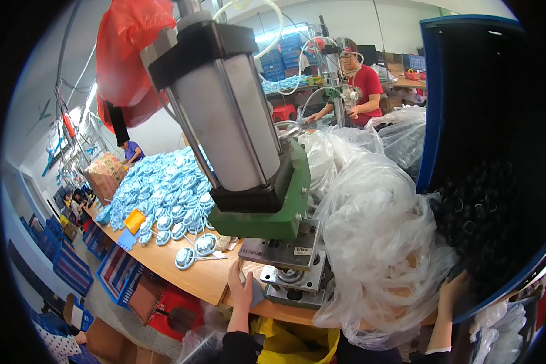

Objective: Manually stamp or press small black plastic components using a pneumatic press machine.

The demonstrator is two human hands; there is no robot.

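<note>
A pale wall [400, 30] rises at one o'clock, with a lit strip light [282, 31] near twelve and a red stool [284, 113] below it. Toward ten o'clock, the whitish ceiling [36, 70] recedes down a long workroom, bearing a green ceiling fan [42, 114]. A light-wood surface [191, 276] stretches from the lower middle toward nine, and grey floor [106, 305] shows at eight.

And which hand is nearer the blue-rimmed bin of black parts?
Right. The right hand is at the near edge of the bin; the left hand is farther left, beside the green press.
</note>
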